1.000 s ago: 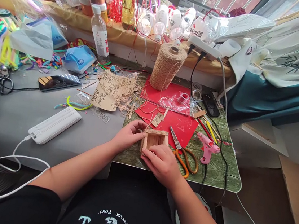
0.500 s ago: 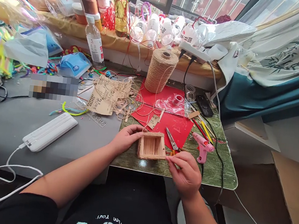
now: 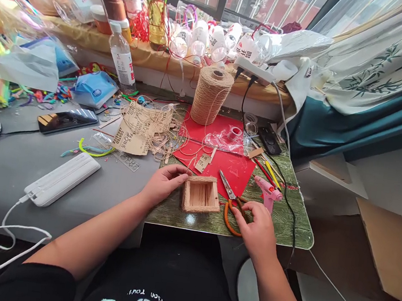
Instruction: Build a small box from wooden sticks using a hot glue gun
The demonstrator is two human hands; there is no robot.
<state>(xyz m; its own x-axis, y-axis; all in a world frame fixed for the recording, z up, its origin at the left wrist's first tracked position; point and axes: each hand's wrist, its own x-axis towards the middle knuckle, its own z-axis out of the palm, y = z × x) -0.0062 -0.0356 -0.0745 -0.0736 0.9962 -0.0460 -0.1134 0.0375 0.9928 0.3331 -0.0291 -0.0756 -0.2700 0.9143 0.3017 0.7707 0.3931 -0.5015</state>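
A small box (image 3: 199, 209) of light wood strips, wrapped with twine along its edges, sits tilted at the table's front, its hollow facing me. At its upper left corner my left hand (image 3: 164, 181) pinches the jute twine between thumb and fingers, against the box. Scissors (image 3: 231, 195) with orange handles lie to the right of the box, blades slightly apart on red card (image 3: 237, 172). My right hand (image 3: 259, 226) has its thumb and fingers around the right handle loop, which they partly hide. Behind the box stands a large twine spool (image 3: 211, 98).
A pink glue gun (image 3: 268, 190) lies right of the scissors, with its cable and pencils near it. Kraft paper (image 3: 133, 132) and tangled twine lie left of the spool. A white power bank (image 3: 61, 178) and a phone (image 3: 67, 121) lie further left. A bottle (image 3: 122, 60) stands behind.
My right hand has left the box's lower right corner and moved right to the scissors' handle. My left hand stays at the box's upper left corner. The view has shifted slightly.
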